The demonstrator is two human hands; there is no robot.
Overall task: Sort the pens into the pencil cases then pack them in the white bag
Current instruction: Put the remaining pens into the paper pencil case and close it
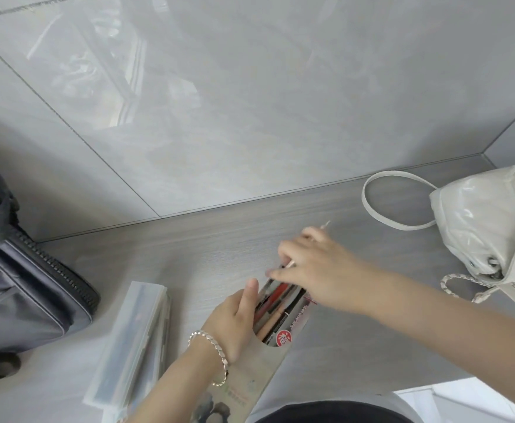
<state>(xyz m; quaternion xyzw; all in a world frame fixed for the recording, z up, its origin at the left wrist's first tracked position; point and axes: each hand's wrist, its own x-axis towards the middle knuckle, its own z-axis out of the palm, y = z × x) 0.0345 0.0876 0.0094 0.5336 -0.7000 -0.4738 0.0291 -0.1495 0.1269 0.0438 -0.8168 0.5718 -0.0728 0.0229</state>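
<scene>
Head view: near the tabletop's front edge, the left hand point(234, 319), a bracelet point(212, 346) on its wrist, has fingers closed around the side of a grey case point(276, 340) with pens point(277, 303) showing in its window, while the right hand point(314, 264) pinches one thin pen point(324, 225) between fingertips over the case's far end. A clear case point(132, 340) lies just left of it, the white bag point(491, 221) sits at the right edge by the wall, and a dark bag point(21, 279) lies at the left edge.

Glossy white bag point(482, 227) — matt woodgrain table point(189, 248); translucent plastic pencil case point(134, 340); shiny tiles point(219, 87).
</scene>
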